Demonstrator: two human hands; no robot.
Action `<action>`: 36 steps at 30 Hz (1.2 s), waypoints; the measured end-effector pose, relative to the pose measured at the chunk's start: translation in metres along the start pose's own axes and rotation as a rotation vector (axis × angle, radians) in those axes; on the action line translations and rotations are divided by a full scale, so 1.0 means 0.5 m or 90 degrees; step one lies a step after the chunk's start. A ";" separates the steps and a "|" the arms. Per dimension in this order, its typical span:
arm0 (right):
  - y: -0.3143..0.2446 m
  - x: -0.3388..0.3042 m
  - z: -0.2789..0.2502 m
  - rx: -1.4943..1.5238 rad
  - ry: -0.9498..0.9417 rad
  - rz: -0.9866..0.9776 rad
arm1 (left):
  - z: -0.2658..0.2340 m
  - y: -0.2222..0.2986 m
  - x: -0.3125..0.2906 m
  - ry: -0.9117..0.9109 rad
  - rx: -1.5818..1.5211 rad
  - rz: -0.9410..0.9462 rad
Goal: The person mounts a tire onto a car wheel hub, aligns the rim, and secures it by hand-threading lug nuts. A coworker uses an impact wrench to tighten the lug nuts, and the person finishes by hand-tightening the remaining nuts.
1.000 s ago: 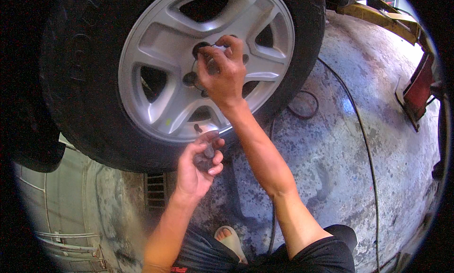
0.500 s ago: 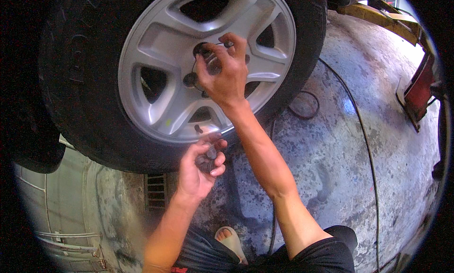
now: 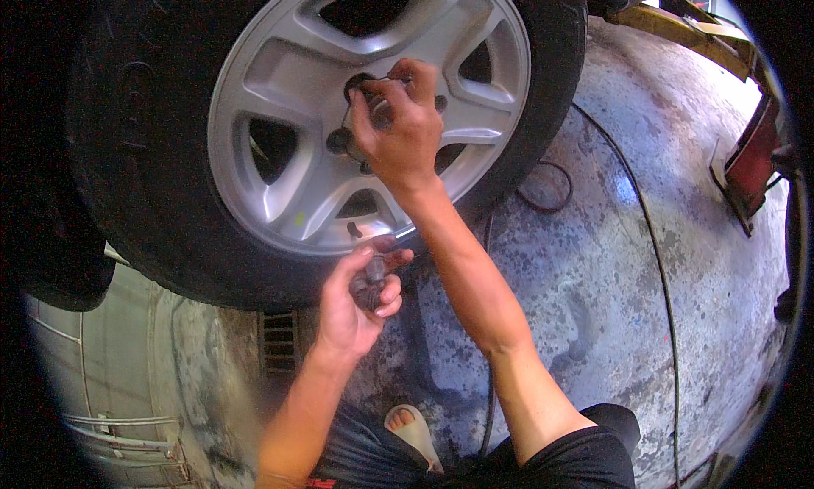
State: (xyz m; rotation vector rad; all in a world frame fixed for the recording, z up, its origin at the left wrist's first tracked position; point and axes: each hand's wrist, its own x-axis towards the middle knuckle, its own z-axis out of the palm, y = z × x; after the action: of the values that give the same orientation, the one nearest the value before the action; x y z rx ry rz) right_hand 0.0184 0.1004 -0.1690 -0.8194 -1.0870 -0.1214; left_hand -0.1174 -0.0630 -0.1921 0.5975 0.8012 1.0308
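Observation:
A silver alloy wheel point(image 3: 284, 65) with a black tire point(image 3: 153, 192) fills the upper left. At its hub, my right hand point(image 3: 403, 133) has its fingers closed around a lug nut at the upper-left bolt hole; the nut is mostly hidden by the fingers. Dark lug holes show around the hub, one of them a lower-left lug hole point(image 3: 339, 141). Below the rim's lower edge, my left hand point(image 3: 352, 307) is curled palm up around several dark lug nuts point(image 3: 369, 292), its thumb and index finger raised.
A black cable point(image 3: 632, 192) runs down the stained concrete floor point(image 3: 585, 277), and a loop of hose point(image 3: 547, 188) lies beside the tire. At the right stands a red metal piece point(image 3: 753, 163) beneath a yellow beam point(image 3: 678, 27). A floor grate point(image 3: 279, 343) is at the lower left.
The fingers of my left hand have shifted slightly around the lug nuts. My right hand stays at the same bolt hole, with only a small movement.

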 end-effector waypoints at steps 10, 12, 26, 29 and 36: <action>-0.005 0.003 0.000 -0.037 -0.001 -0.002 | -0.001 0.000 0.002 -0.012 -0.009 -0.002; -0.005 0.003 0.000 -0.061 0.002 -0.002 | -0.001 -0.002 0.002 -0.012 -0.008 -0.006; -0.006 0.001 -0.001 -0.039 -0.003 0.030 | 0.003 -0.005 0.001 0.005 0.004 -0.010; -0.011 0.001 -0.004 -0.002 0.005 -0.001 | 0.003 -0.002 0.001 0.009 -0.001 -0.009; -0.015 0.007 -0.006 -0.060 -0.006 0.023 | 0.003 -0.003 -0.001 0.001 -0.001 -0.014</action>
State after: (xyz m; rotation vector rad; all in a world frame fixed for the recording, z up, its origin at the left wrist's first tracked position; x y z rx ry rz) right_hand 0.0186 0.0942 -0.1629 -0.9253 -1.0804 -0.1392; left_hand -0.1152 -0.0642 -0.1922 0.5862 0.8068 1.0121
